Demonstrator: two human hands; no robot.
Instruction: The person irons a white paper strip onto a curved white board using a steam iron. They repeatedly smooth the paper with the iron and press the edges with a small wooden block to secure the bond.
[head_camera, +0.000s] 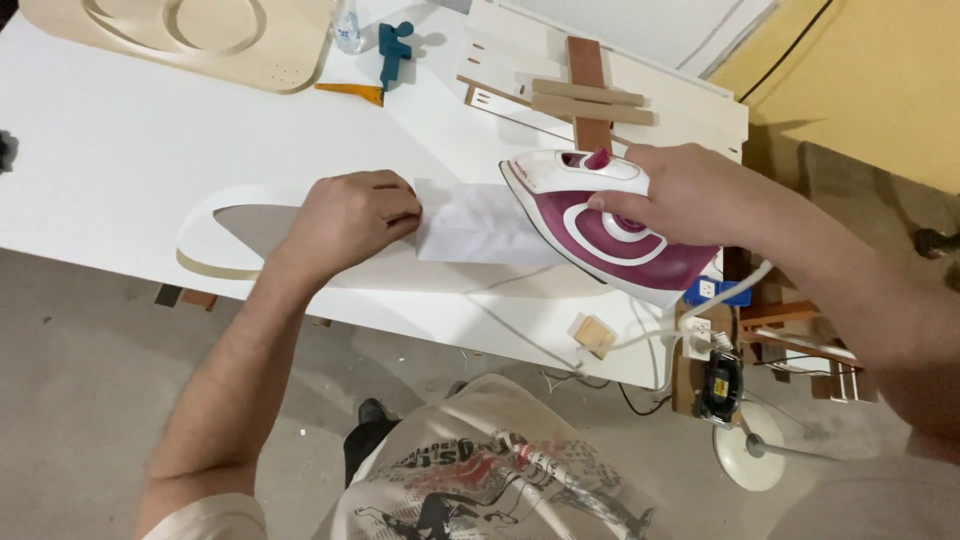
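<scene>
White paper (480, 222) lies flat on the white bench (120, 150), and a maroon-and-white clothes iron (600, 225) sits on its right end, nose pointing left toward the person's left hand (350, 215). That is the worry: the left hand's curled fingers (400, 212) press the paper's left edge just beside the hot sole, so a small slide of the iron could burn them, and an iron resting too long might scorch the sheet or the board beneath. The cord (690, 320) trails off the bench edge and could snag. The right hand (680, 190) is clamped around the iron's handle; the left is loosely closed, knuckles up, pinning the paper rather than gripping it.
</scene>
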